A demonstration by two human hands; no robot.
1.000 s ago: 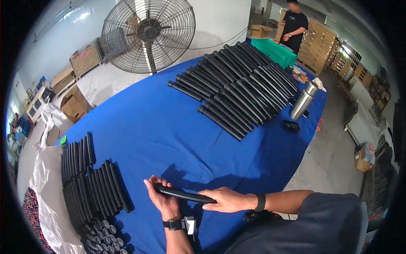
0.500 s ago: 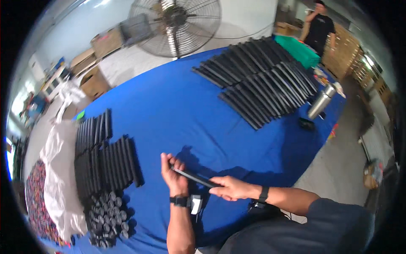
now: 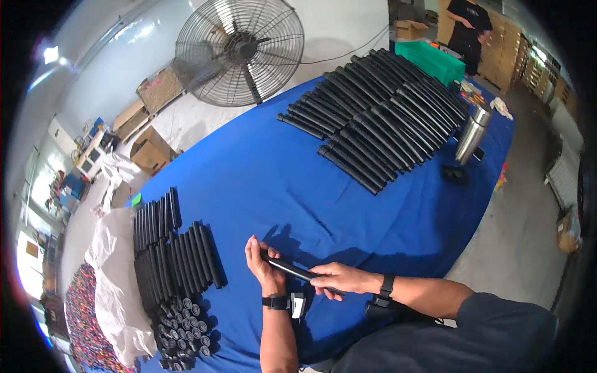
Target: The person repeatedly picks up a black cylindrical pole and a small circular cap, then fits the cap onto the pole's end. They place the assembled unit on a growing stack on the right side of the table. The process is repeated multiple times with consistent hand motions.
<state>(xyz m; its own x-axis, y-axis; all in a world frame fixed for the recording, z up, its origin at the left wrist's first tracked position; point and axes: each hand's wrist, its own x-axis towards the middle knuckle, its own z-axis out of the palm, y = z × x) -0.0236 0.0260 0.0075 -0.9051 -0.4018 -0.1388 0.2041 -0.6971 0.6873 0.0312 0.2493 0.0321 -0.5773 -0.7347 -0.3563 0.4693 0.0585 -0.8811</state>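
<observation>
A slim black tube [image 3: 291,268] slants in front of me above the blue cloth, its left end higher in the picture. My left hand [image 3: 266,268] is closed round that left end, which its fingers partly hide. Farther down the tube, my right hand [image 3: 344,277] grips it from above, and a short piece of the tube sticks out past the fingers. Left of my hands lie rows of similar black tubes [image 3: 198,261]. Below those rows, many round black caps [image 3: 186,329] with grey ends sit in a cluster.
A large pile of black tubes [image 3: 379,118] covers the table's far right, by a green crate [image 3: 429,61] and a steel flask [image 3: 472,133]. White sheeting [image 3: 115,292] and multicoloured small pieces [image 3: 93,317] lie at left. A fan [image 3: 239,50] and another person [image 3: 469,31] are beyond.
My right hand has shifted along the tube, so its end now shows past the fingers. The view has turned a little. The other person's raised hand has come down.
</observation>
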